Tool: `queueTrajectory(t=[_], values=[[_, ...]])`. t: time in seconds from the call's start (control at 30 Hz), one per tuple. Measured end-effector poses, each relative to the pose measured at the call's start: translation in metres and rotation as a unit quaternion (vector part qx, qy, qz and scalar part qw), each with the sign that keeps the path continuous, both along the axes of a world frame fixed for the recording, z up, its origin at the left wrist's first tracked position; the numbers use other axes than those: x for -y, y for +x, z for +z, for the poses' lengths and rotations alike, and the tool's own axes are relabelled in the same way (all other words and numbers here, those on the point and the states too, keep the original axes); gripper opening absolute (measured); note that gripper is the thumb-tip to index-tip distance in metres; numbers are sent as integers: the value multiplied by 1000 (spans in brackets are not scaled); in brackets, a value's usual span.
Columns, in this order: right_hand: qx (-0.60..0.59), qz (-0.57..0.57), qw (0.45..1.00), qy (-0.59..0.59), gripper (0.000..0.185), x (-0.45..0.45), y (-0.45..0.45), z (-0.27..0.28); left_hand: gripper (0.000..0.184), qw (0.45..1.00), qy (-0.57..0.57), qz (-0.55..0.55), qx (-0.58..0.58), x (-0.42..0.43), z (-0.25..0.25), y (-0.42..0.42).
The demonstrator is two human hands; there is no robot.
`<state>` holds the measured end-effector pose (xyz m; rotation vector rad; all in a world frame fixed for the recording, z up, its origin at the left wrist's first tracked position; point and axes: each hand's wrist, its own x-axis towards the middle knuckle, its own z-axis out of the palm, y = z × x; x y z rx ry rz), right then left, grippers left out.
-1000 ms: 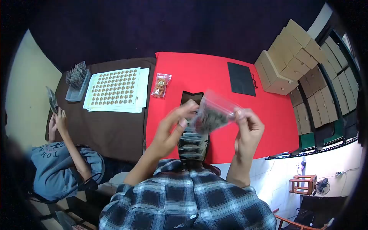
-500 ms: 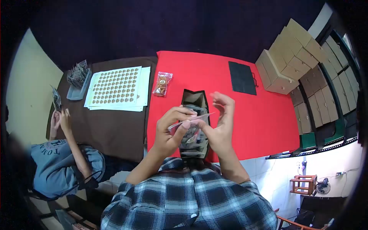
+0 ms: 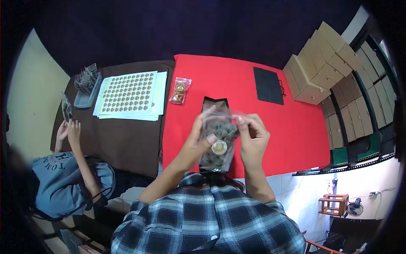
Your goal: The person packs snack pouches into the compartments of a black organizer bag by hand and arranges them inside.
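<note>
One bag (image 3: 219, 147) is gripped by left hand (image 3: 198, 137) and right hand (image 3: 254, 140). At eleven o'clock from it lies a packet (image 3: 179, 95).

The red cloth-covered table (image 3: 292, 135) carries, around its centre, a clear orange-filled plastic pouch (image 3: 180, 89) at ten o'clock, a flat black rectangle (image 3: 267, 85) at one, brown cardboard boxes (image 3: 306, 82) at two, an open black-rimmed container (image 3: 216, 103) at eight. The dark-brown cloth-covered table (image 3: 118, 144) bears brown-printed white sheets (image 3: 127, 94) at one, a translucent tub (image 3: 86, 102) at ten.

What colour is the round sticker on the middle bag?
The sticker looks gold, best in the head view.
</note>
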<state>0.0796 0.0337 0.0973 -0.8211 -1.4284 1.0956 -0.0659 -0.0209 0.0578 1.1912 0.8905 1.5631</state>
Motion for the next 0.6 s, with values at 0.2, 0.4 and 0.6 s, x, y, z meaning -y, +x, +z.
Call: queueTrajectory(t=[0.2,0.4,0.6], values=[[-66,17,997,-20,41,1,-7,-3,63,996,-73,-39,38,8,1,15],[-26,182,971,-154,61,15,-6,-42,54,998,-60,22,18,8,-7,17],[-106,210,952,-198,55,21,-5,-41,48,997,-59,42,36,12,-15,23]])
